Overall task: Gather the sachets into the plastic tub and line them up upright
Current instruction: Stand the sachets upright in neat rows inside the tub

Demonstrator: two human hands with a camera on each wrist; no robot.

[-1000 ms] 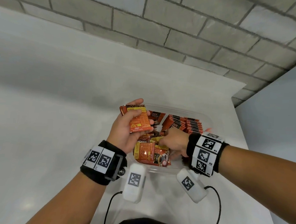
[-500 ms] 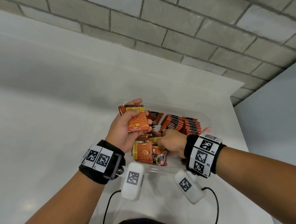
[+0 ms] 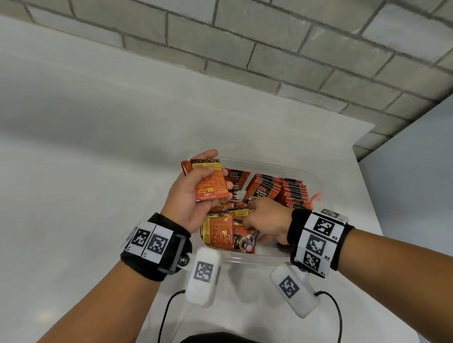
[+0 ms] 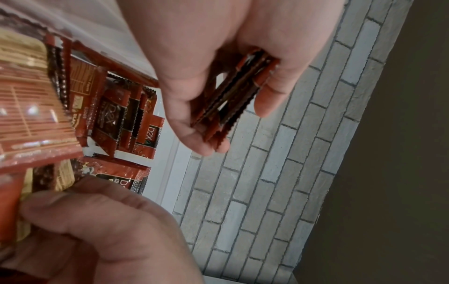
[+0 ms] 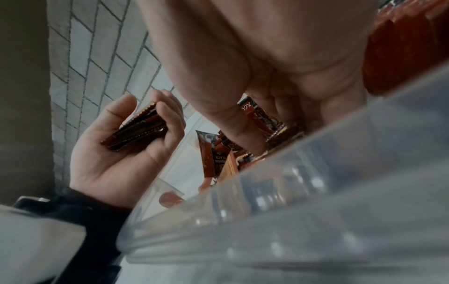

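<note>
Head view shows one clear plastic tub [image 3: 316, 183] sitting on the white tabletop [image 3: 91, 178], and basically every sachet in sight is already inside it or in a hand, so the gathering part looks done. The step in hand reads as sorting: pulling loose sachets out of the pile and stacking them so they can go into the row.

The left hand [image 3: 191, 195] hovers over the tub's far left corner with its fingers [image 4: 267, 103] and thumb curled round a small stack of sachets [image 3: 208, 182]. From the left wrist view it looks like three or four packets edge-on, hard to count exactly.

The right hand [image 3: 267, 222] is down inside the tub, fingertips buried in the loose pile [image 3: 229, 233] on the near left side. Its fingers are curled down into the packets, but whether they've actually pinched one can't be told; the right wrist view is mostly palm and blurry tub wall.

Counts: one tub, two hands, one upright row [image 3: 285, 194] of roughly ten or more sachets standing at the far right side of the tub, plus maybe half a dozen loose ones lying flat or tilted, though overlaps make that fuzzy.

Next move probably needs the right hand to pull one sachet free, square it onto the left hand's stack, then stand the bunch up against the end of the row without knocking it over.
</note>
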